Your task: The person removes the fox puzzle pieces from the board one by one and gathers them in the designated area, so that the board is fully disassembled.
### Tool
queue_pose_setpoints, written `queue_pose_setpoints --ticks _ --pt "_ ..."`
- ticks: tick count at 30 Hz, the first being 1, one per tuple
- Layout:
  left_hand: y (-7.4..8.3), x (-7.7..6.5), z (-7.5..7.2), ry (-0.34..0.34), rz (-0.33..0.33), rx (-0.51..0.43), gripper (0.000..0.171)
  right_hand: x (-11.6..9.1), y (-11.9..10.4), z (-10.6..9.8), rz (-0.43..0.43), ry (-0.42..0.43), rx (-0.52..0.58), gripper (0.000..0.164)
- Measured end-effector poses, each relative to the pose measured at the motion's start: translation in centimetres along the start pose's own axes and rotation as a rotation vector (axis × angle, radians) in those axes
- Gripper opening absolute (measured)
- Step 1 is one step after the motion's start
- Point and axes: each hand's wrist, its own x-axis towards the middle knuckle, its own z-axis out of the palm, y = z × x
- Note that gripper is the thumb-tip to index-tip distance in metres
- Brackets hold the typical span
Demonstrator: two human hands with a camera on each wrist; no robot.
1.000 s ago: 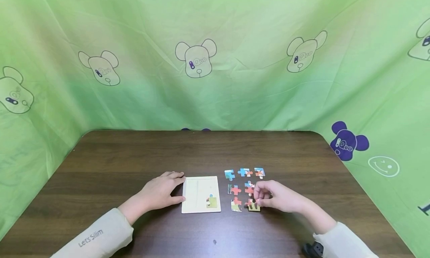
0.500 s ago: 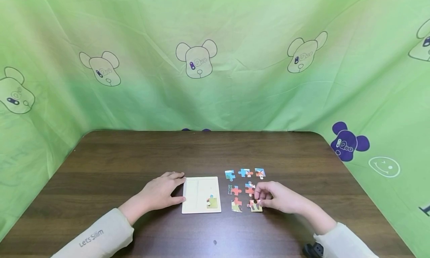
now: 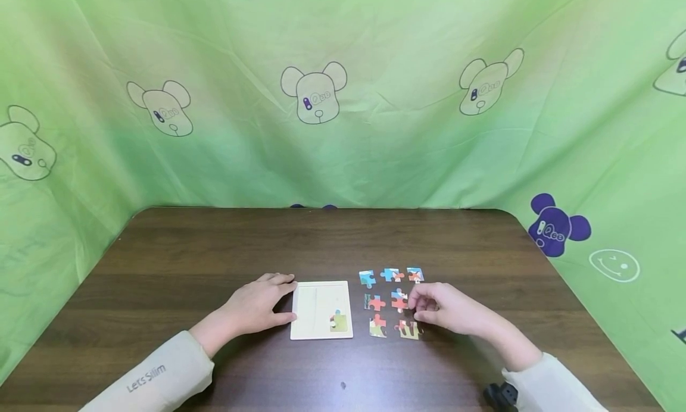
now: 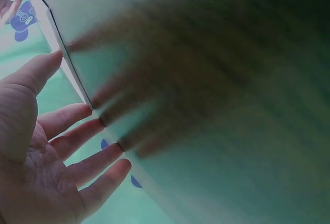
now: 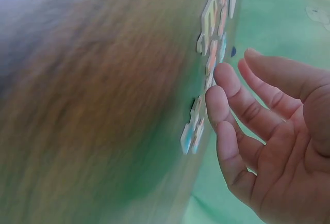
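Observation:
My left hand [image 3: 257, 305] rests with spread fingers on the table, its thumb and fingertips right at the left edge of a pale square puzzle tray [image 3: 306, 311]. In the tray's lower right corner lies a green jigsaw piece [image 3: 340, 324]. My right hand [image 3: 447, 308] is above the right side of the loose pieces, loosely curled, with thumb and fingers apart and nothing between them in the right wrist view. Nearest to its thumb is a red and green striped jigsaw piece [image 3: 409, 330]. A red and blue piece [image 3: 399, 300] lies left of its fingertips.
Other loose jigsaw pieces lie in rows right of the tray: a blue piece [image 3: 367, 278], a fox-patterned piece [image 3: 415, 274], a red piece [image 3: 375, 303] and several more. A green curtain [image 3: 321, 162] hangs behind the brown table [image 3: 214, 239].
The striped piece has shifted slightly to the right under the right hand's fingers, which have since let go of it and lifted a little. The left hand and the tray stay put.

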Motion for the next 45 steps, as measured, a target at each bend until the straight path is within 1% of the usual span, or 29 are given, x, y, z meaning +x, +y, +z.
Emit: queue_pose_setpoints --ticks 7,13,16,20,28,35,38,42,45 --pt "0.1 0.1 -0.1 0.005 0.008 0.003 0.06 1.6 -1.2 0.3 -0.018 -0.028 0.023 0.004" --pt "0.0 0.2 -0.1 0.006 0.006 0.001 0.06 3.4 -2.3 0.8 -0.06 -0.043 -0.011 0.004" --pt "0.0 0.3 -0.2 0.004 0.01 0.004 0.061 4.3 -2.9 1.1 -0.066 -0.057 0.001 0.005" --pt "0.0 0.4 -0.2 0.004 0.015 0.016 0.061 5.4 -3.6 1.6 -0.079 -0.085 0.024 0.004" --pt "0.0 0.3 -0.2 0.0 0.013 0.013 0.06 7.3 -4.9 3.0 -0.121 -0.116 -0.002 0.005" --pt "0.0 0.1 -0.1 0.003 0.012 0.006 0.06 8.4 -5.6 4.2 -0.169 -0.143 -0.063 0.008" --pt "0.0 0.1 -0.1 0.006 0.012 0.003 0.06 8.8 -5.8 4.6 -0.16 -0.158 -0.088 0.008" --pt "0.1 0.0 -0.1 0.006 0.012 -0.004 0.06 9.0 -6.1 5.1 -0.138 -0.173 -0.088 0.01" --pt "0.1 0.0 -0.2 0.005 0.01 -0.011 0.06 9.2 -6.4 5.4 -0.142 -0.177 -0.092 0.012"
